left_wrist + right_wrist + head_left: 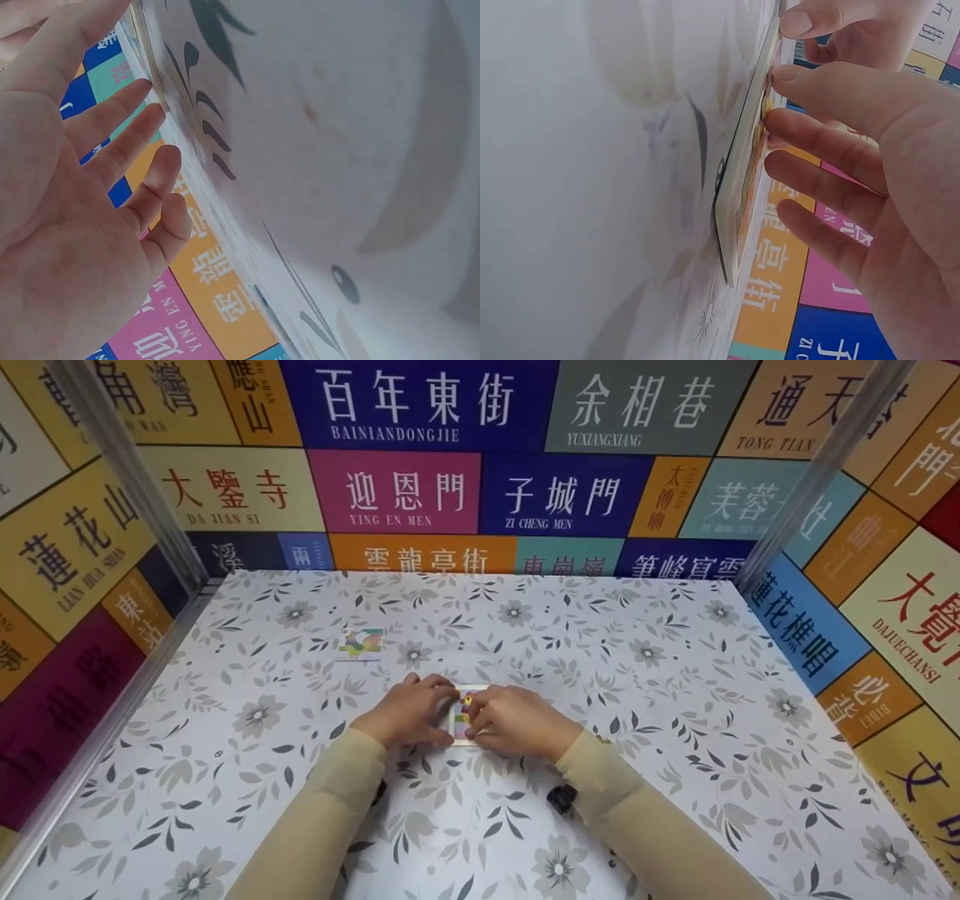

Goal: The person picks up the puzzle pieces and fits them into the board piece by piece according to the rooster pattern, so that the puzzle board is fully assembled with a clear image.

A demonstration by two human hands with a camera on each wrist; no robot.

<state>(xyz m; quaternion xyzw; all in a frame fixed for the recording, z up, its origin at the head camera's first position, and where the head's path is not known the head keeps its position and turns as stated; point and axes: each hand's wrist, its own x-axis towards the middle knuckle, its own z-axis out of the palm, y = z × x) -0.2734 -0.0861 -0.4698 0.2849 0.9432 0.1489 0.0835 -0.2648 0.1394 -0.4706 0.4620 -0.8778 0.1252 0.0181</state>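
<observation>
A small flat picture board [460, 729] with a raised pale rim and coloured picture areas lies on the table between the hands. My left hand [416, 711] is at its left side, thumb near the lower corner and fingers near the upper one. In the right wrist view the left thumb [796, 24] touches the rim. From the right, my right hand [525, 721] reaches over the board and covers much of it. Its fingers [825, 142] extend with the tips at the coloured surface; whether they pinch a loose piece is hidden.
A square colourful picture card [361, 645] lies farther back on the left. Beside the right sleeve a small greenish-yellow bit [602, 740] shows, mostly hidden. The flower-patterned tabletop [465, 615] is bounded by printed panels [397, 491] at the back and sides.
</observation>
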